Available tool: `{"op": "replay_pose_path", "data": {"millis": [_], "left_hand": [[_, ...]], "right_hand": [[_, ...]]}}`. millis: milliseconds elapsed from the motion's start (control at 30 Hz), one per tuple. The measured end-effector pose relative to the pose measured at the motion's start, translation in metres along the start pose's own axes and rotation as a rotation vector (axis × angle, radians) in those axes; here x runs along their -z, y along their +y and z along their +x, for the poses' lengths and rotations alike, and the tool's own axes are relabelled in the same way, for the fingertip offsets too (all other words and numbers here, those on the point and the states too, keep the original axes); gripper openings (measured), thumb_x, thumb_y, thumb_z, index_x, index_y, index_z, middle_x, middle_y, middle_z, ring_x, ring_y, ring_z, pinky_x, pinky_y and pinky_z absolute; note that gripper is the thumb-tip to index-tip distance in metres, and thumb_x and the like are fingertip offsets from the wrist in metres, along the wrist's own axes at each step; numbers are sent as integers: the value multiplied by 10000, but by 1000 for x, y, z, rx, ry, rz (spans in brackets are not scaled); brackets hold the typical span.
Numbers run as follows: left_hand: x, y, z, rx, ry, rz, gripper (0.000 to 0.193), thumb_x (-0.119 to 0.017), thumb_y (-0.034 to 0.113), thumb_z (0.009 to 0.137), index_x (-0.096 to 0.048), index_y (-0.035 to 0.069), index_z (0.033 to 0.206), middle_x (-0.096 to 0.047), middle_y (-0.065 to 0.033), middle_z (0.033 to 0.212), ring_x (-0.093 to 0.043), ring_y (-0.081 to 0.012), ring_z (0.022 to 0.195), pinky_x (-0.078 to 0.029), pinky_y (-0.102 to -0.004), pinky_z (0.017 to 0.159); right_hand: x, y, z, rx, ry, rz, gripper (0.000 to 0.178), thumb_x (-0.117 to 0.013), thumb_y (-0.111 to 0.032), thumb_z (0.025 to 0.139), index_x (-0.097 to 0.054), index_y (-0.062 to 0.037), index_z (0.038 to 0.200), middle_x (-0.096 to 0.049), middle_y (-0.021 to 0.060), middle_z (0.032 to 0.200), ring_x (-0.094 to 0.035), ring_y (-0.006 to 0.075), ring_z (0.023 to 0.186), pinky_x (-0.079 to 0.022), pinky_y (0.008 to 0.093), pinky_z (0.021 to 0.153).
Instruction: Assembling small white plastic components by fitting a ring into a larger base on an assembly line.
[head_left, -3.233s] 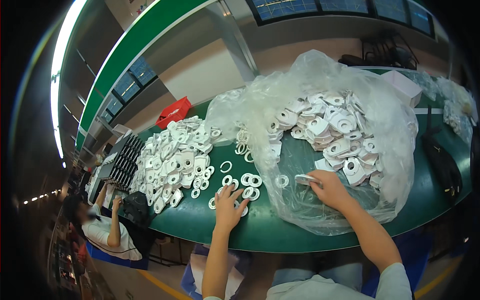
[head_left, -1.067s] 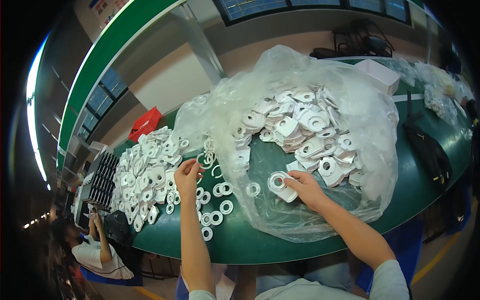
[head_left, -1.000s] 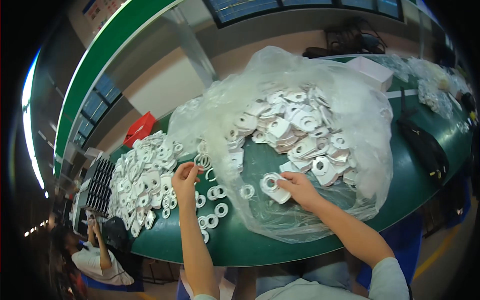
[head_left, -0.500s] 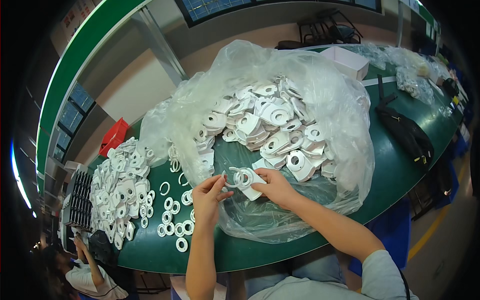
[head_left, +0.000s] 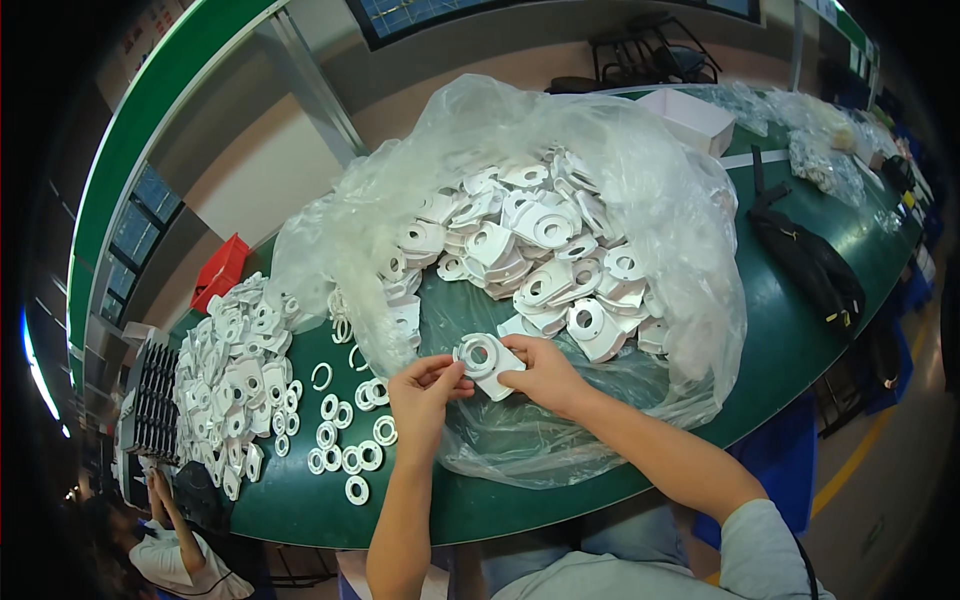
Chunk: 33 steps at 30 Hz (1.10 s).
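Note:
My right hand grips the flat end of a white plastic plate with a round hole, thumb on its upper face. At the plate's round end lies a white ring, around the hole. My left hand is closed, its thumb and fingertips pinching at the left edge of this ring. Exactly how the ring sits on the plate is partly hidden by the fingers. Both hands are above the front of a clear plastic bag, in which many similar white plates lie heaped.
Left of my hands, loose white rings are scattered on the green table. Beyond them stand a heap of white parts, a red bin and stacked black trays. A black bag lies right. Another person sits far left.
My left hand has brought the ring rightward onto the plate's round end; before, it was held partly apart from it. My right hand keeps its grip, and the view has shifted slightly.

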<state>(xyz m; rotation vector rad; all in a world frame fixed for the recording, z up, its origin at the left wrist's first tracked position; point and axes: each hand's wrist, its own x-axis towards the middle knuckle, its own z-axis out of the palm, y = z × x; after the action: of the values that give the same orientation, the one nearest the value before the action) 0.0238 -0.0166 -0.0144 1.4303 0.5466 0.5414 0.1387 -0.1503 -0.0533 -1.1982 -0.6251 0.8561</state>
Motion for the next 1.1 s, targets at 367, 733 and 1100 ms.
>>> {"op": "replay_pose_path", "data": {"millis": [367,733,1100], "left_hand": [[-4,0,-5,-71,1,125,164,-663,18,810,-621,-79,936,-651,-102,746,-626,-134,598,-526,-236,551],[-5,3,-5,-174,4,238,182,-670,15,794,-629,-45,960,-634,-65,782,-586,-93,632,-482,-202,544],[2,0,-4,-176,-122,102,194,-632,16,837,-623,-64,1014,-662,-87,869,-612,-116,701,-495,-230,626]], "right_hand": [[-2,0,-2,53,17,-100,312,-602,-38,842,-549,21,1144,-648,71,967,-601,87,842,-483,229,720],[1,1,-1,125,17,-155,267,-593,-43,852,-558,27,1108,-654,57,965,-592,82,847,-473,228,731],[-9,-10,-8,58,-55,122,241,-543,-85,900,-510,8,1120,-610,68,984,-608,117,824,-534,270,677]]}}
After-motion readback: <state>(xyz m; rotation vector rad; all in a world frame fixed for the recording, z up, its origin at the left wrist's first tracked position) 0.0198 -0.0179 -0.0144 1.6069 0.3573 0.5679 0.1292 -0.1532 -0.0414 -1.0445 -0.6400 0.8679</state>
